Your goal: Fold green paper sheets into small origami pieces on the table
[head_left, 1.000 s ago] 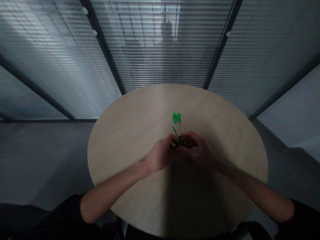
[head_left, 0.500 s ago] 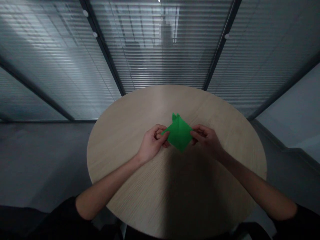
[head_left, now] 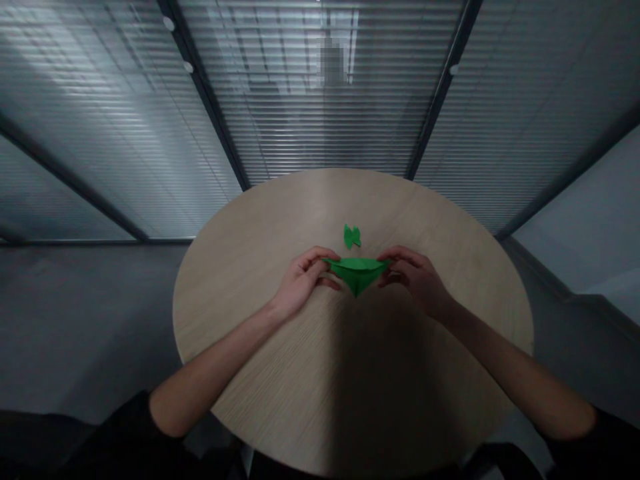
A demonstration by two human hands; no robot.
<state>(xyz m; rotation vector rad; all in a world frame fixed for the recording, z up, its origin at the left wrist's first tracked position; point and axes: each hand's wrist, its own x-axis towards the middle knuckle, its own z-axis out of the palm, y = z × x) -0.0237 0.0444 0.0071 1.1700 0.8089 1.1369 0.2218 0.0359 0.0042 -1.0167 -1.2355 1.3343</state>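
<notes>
A sheet of green paper (head_left: 357,272) is folded over into a downward-pointing triangle in front of me, its top edge bowed. My left hand (head_left: 309,275) pinches its left corner between thumb and fingers. At the opposite corner my right hand (head_left: 411,273) grips the paper the same way. Just beyond it, a small folded green paper piece (head_left: 352,236) with pointed tips lies on the table, apart from both hands.
The round wooden table (head_left: 240,267) carries both papers, and a dark shadow falls across its near part. Behind it stand glass panels with blinds (head_left: 320,133) between dark frames. Grey floor (head_left: 90,313) shows at the left.
The green paper has gone from a diamond shape to a folded triangle, its upper point brought down. The small green piece behind it is now fully uncovered.
</notes>
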